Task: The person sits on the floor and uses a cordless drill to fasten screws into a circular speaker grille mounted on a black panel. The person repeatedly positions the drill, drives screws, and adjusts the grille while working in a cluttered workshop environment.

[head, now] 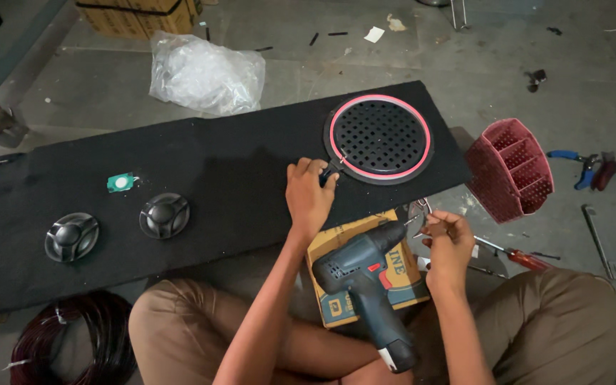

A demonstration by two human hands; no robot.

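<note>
In the centre of the frame the left hand (309, 194) is pinching the lower-left rim of the round black speaker grille with a red ring (378, 138), lying on the black carpeted board (201, 171). The right hand (448, 246) is pinching a small screw (418, 227). Keeping the grille pressed flat seems wise.

A workshop floor is indicated by the cordless drill (365, 285), scattered pliers (584, 170) at right, and coiled wire (73, 342) at lower left.
</note>
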